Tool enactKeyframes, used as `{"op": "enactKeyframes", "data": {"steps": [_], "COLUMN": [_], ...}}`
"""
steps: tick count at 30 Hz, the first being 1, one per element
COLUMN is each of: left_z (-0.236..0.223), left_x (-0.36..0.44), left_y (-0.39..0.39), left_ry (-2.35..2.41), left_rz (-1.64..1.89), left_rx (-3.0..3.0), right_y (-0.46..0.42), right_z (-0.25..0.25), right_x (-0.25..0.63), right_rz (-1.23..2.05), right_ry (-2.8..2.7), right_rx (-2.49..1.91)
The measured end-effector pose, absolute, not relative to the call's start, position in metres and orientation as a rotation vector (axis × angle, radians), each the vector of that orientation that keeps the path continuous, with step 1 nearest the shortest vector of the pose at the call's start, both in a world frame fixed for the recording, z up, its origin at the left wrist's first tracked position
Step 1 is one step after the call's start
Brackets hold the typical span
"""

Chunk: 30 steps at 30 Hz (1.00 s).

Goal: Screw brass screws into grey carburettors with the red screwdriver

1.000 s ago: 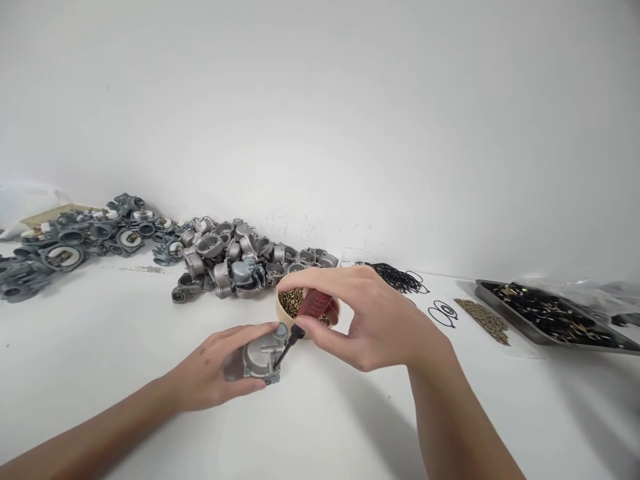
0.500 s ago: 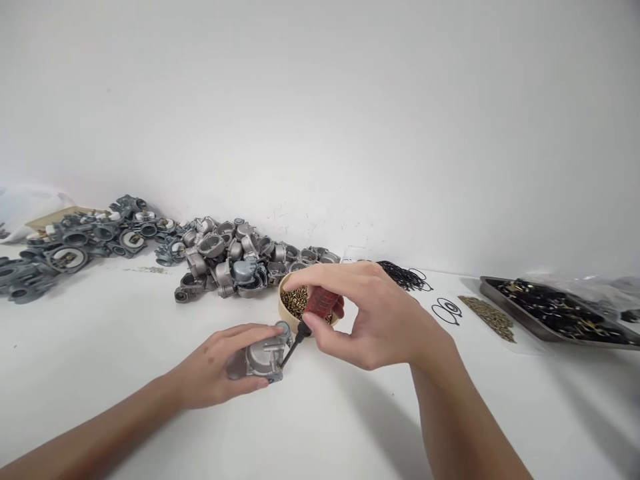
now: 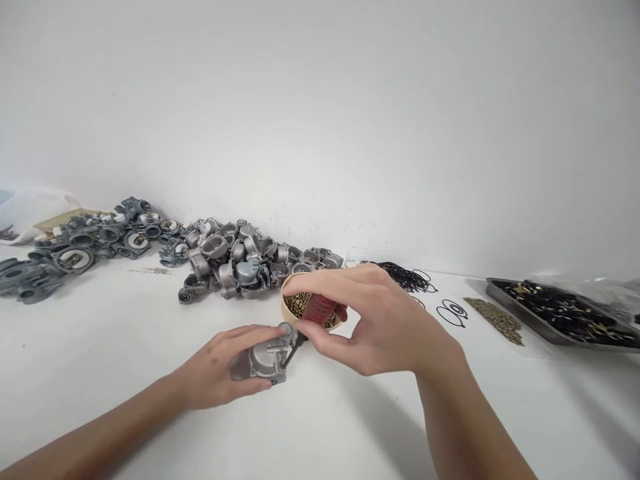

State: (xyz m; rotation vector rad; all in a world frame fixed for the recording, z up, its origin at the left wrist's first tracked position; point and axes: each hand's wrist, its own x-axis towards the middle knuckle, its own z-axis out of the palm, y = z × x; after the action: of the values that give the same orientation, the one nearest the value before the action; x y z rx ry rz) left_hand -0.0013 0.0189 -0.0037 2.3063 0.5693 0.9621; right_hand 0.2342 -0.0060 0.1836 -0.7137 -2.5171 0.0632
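Observation:
My left hand (image 3: pixel 220 367) is closed around a grey metal carburetor (image 3: pixel 265 359), steadying it low over the white table. In my right hand (image 3: pixel 375 320) is a screwdriver (image 3: pixel 320 311) with a red handle, pinched between thumb and fingers. Its dark shaft slants down to the left, and the tip meets the near right side of the carburetor. The exact spot under the tip is too small to make out. Just behind both hands stands a round cream bowl (image 3: pixel 288 316) of brass-coloured screws (image 3: pixel 297 303), partly covered by the right hand.
Silver float bowls (image 3: pixel 215 247) are heaped behind the hands. Carburetor bodies (image 3: pixel 75 257) with white parts lie at the left. Black rubber rings (image 3: pixel 403 277), a patch of small brass-coloured parts (image 3: pixel 495 320) and a metal tray (image 3: pixel 540 325) of black parts are on the right. A wall rises behind.
My right fingers have shifted on the red handle, and the thumb now sits lower and further left, near the shaft. The carburetor stays in my left hand. The whole view has shifted slightly.

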Motion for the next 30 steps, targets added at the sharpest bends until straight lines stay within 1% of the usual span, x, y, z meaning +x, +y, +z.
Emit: {"op": "enactKeyframes", "data": {"steps": [2,7,12,17,21,22,26,27,30], "left_z": [-0.004,-0.003,0.001,0.000,0.000,0.000,0.001,0.002,0.002], "left_x": [-0.001,0.000,0.000,-0.002,-0.001,0.000,0.001,0.001,0.001], "left_y": [0.019,0.019,0.018,0.018,0.018,0.019,0.019,0.019,0.020], "left_ry": [0.562,0.592,0.629,0.672,0.634,0.628,0.612,0.609,0.630], "left_rz": [0.974,0.998,0.951,0.968,0.987,1.001,1.028,1.021,0.996], "left_rx": [2.308,2.308,2.296,2.327,2.336,2.342,2.345,2.342,2.334], "right_y": [-0.010,-0.009,-0.005,-0.007,-0.003,-0.002,-0.003,-0.004,-0.004], "right_z": [0.184,0.177,0.172,0.176,0.174,0.174,0.177,0.177,0.177], "right_x": [0.232,0.226,0.222,0.221,0.222,0.223,0.226,0.226,0.225], "right_rz": [0.060,0.273,0.114,0.354,0.159,0.159,0.435,0.458,0.317], "right_ry": [-2.537,-2.534,-2.455,-2.482,-2.441,-2.448,-2.495,-2.487,-2.451], "right_rx": [-0.700,-0.457,-0.426,-0.359,-0.429,-0.444,-0.322,-0.302,-0.377]}}
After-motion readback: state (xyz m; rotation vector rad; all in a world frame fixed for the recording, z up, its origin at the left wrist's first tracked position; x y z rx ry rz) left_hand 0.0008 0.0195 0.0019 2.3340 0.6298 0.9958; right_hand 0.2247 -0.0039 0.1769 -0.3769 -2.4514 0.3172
